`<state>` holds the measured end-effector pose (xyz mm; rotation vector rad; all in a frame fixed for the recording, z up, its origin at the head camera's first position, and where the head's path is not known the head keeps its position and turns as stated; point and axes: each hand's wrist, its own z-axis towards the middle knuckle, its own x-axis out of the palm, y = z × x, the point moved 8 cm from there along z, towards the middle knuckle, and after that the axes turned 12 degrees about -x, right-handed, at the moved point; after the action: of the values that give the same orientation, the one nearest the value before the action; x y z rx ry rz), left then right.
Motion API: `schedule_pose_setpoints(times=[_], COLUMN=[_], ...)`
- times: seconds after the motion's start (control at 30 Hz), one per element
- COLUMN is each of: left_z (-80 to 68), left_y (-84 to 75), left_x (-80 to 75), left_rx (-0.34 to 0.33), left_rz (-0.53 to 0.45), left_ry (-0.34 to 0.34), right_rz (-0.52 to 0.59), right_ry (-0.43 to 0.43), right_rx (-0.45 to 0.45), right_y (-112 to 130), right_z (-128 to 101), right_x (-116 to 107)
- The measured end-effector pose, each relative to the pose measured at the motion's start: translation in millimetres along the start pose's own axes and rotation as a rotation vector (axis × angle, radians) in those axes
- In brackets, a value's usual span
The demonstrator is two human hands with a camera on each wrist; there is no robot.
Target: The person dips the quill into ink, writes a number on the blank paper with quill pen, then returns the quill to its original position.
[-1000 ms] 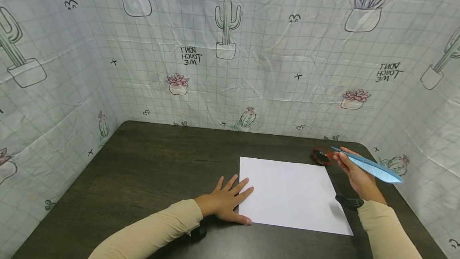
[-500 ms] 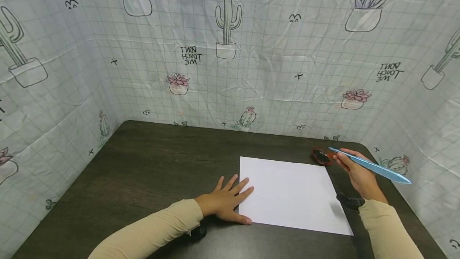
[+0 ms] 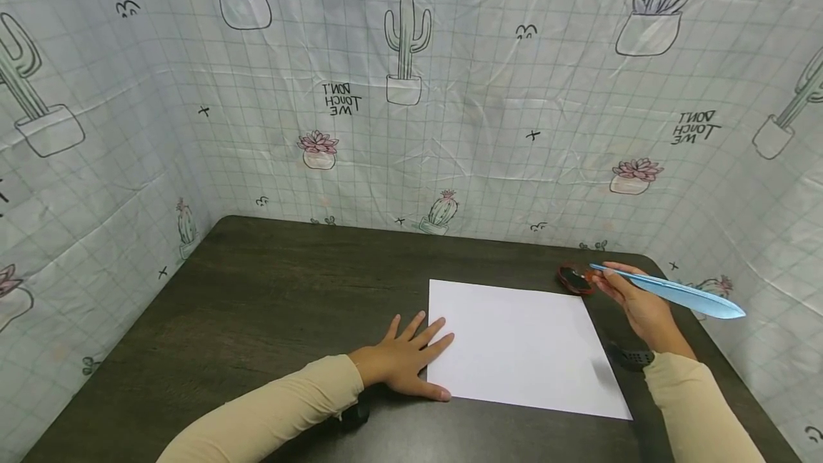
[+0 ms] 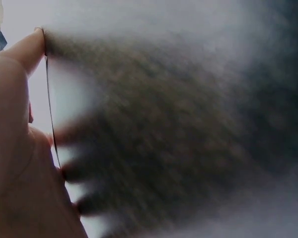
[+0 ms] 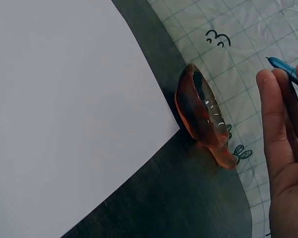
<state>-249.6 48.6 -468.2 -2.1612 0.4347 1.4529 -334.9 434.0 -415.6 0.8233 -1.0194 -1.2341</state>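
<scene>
My left hand lies spread on the left edge of a white sheet of paper, fingertips and thumb over the paper. In the left wrist view that hand shows at the left, beside blurred darkness. My right hand pinches a blue feather pen near its tip, between thumb and fingers. The feather end trails to the right. Just left of the pen's tip is a small translucent orange-red dish with a dark inside. The right wrist view shows the pen's thin dark point and the dish's stubby handle.
The dark wooden table extends left of the paper. A cloth printed with cacti hangs round its back and sides. The dish stands by the paper's far right corner. A black band is on the right wrist.
The feather pen has turned in my right hand, its feather end swinging further right and slightly up. The right hand has shifted only a little. Left hand, paper and dish stay put.
</scene>
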Motion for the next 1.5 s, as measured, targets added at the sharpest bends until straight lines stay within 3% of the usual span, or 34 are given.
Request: schedule_pose_setpoints(times=[0.33,0.53,0.6,0.83,1.1,1.5], left_z=[0.9,1.5,1.3,0.5,0.2,1.0], left_y=[-0.2,-0.2,-0.2,-0.6,-0.1,0.2], left_x=[-1.5,-2.8,-2.9,-3.6,-4.6,-4.4], left_rx=[0.000,0.002,0.003,0.003,0.004,-0.007], left_rz=[0.000,-0.003,-0.007,-0.009,-0.016,-0.025], left_ry=[0.006,0.007,0.010,0.011,0.014,0.022], right_rz=[-0.283,-0.709,-0.804,-0.930,-1.059,-1.114], right_ry=[-0.005,0.023,0.025,0.017,0.079,0.056], right_rx=[0.047,0.130,0.166,0.262,0.249,0.223], right_y=[-0.4,-3.5,-5.5,-7.8,-5.8,-11.6], right_z=[3.6,5.8,6.3,7.6,12.9,19.4], right_x=[-8.2,-14.1,-15.4,-15.5,-11.5,-9.4])
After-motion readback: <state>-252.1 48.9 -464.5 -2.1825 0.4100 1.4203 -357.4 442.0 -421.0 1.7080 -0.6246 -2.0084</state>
